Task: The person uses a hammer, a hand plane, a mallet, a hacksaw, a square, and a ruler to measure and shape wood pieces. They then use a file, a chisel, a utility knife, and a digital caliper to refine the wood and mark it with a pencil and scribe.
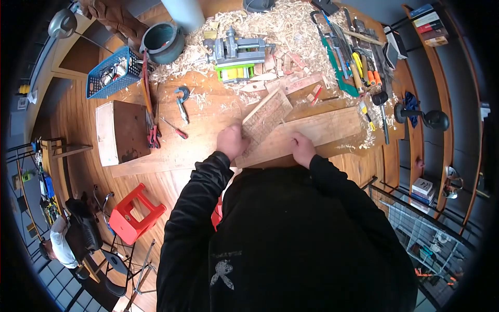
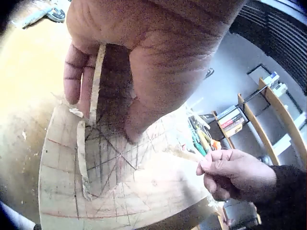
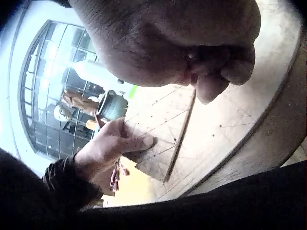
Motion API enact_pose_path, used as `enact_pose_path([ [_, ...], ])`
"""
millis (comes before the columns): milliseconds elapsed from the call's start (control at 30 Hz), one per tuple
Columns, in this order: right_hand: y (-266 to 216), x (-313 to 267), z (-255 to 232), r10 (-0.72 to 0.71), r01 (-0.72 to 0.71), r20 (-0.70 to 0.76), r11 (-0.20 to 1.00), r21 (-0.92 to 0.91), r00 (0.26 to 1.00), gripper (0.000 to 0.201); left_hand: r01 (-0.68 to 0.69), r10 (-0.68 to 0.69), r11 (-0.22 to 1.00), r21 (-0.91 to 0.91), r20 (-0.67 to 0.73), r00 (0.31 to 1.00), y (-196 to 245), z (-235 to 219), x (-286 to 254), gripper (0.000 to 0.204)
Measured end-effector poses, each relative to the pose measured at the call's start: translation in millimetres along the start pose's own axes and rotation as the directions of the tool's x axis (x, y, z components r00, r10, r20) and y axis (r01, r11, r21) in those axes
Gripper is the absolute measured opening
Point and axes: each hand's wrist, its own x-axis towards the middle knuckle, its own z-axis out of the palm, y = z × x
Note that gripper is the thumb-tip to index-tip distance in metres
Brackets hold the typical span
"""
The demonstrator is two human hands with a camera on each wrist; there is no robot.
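Observation:
My left hand [image 1: 232, 141] grips a short wooden board [image 1: 270, 113] marked with a pencil grid, fingers on one side and thumb on the other. This board is tilted over a longer pale plank [image 1: 325, 127] lying along the bench's near edge. In the left wrist view, pencil and red lines cross the plank [image 2: 57, 167] under the short board. My right hand [image 1: 302, 150] is over the plank, to the right of the short board. Its fingers [image 3: 211, 88] are loosely curled, and nothing shows between them.
Wood shavings [image 1: 291, 26] cover the back of the bench around a vise [image 1: 239, 52]. Chisels and other hand tools [image 1: 358, 62] lie at the right. A clamp [image 1: 182, 101], a screwdriver [image 1: 179, 132] and a wooden box [image 1: 122, 132] are at the left. A red pencil [image 1: 317, 96] lies beyond the plank.

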Motion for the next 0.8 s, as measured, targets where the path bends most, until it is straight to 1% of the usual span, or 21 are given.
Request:
enact_pose_path([
  [33,15,3,3,0.001,-0.001,-0.008,1.000,0.001,1.000,0.016,-0.032,0.031,0.998,-0.061,-0.025,0.999,-3,4,-1,0.041],
  [67,36,8,7,0.165,-0.161,-0.020,0.979,0.124,0.986,0.015,-0.068,0.062,0.991,-0.119,-0.050,0.997,-5,5,-4,0.040],
  [100,40,12,4,0.324,-0.311,-0.012,0.918,0.247,0.946,0.014,-0.078,0.073,0.990,-0.114,-0.049,0.996,-2,2,-8,0.040],
  [133,47,14,-2,0.367,-0.355,0.022,0.879,0.319,0.930,0.011,-0.073,0.062,0.979,-0.188,-0.063,0.996,0,-1,-13,0.038],
  [167,40,16,-9,0.372,-0.355,0.010,0.876,0.326,0.928,0.011,-0.070,0.053,0.963,-0.261,-0.073,0.996,2,-3,-18,0.037],
  [200,32,20,-16,0.452,-0.418,0.033,0.792,0.444,0.892,0.008,-0.130,0.094,0.963,-0.236,-0.161,0.983,-2,0,-21,0.036],
  [233,25,23,-20,0.523,-0.468,0.068,0.689,0.554,0.850,0.008,-0.142,0.107,0.963,-0.231,-0.158,0.982,-8,1,-24,0.036],
  [267,26,28,-22,0.528,-0.465,0.058,0.684,0.562,0.847,0.008,-0.081,0.040,0.947,-0.312,-0.136,0.990,-10,-2,-27,0.036],
  [300,26,33,-25,0.545,-0.474,0.098,0.611,0.634,0.833,0.011,-0.019,-0.026,0.921,-0.388,-0.109,0.994,-10,-5,-29,0.036],
  [333,27,38,-27,0.556,-0.479,0.139,0.531,0.699,0.820,0.015,-0.043,-0.025,0.911,-0.410,-0.158,0.987,-8,-8,-33,0.036],
  [367,27,43,-27,0.558,-0.471,0.130,0.527,0.707,0.819,0.015,-0.054,-0.011,0.913,-0.404,-0.157,0.988,-11,-8,-34,0.036],
  [433,29,54,-24,0.558,-0.464,0.196,0.392,0.794,0.806,0.021,-0.040,-0.042,0.925,-0.379,-0.208,0.977,-25,-3,-32,0.038],
  [467,29,60,-22,0.559,-0.456,0.189,0.389,0.800,0.808,0.021,-0.077,-0.035,0.903,-0.422,-0.251,0.967,-26,-3,-31,0.042],
  [500,29,66,-18,0.573,-0.471,0.175,0.421,0.775,0.801,0.022,-0.085,-0.025,0.905,-0.417,-0.251,0.968,-29,-3,-31,0.042],
  [533,29,71,-16,0.586,-0.486,0.162,0.451,0.748,0.794,0.023,-0.073,-0.026,0.925,-0.373,-0.254,0.967,-32,-5,-33,0.043],
  [567,30,75,-13,0.585,-0.481,0.159,0.449,0.753,0.795,0.023,-0.059,-0.029,0.943,-0.327,-0.258,0.966,-29,-9,-34,0.044],
  [633,31,82,-8,0.524,-0.416,0.098,0.536,0.734,0.846,0.023,-0.062,-0.018,0.951,-0.302,-0.254,0.967,-30,-11,-35,0.044],
  [733,34,91,-4,0.502,-0.423,0.117,0.557,0.715,0.857,0.026,-0.041,-0.057,0.907,-0.420,-0.218,0.974,-43,1,-29,0.045],
  [800,36,97,-2,0.503,-0.432,0.121,0.567,0.701,0.856,0.026,-0.051,-0.040,0.922,-0.385,-0.225,0.974,-35,-6,-30,0.045],
])
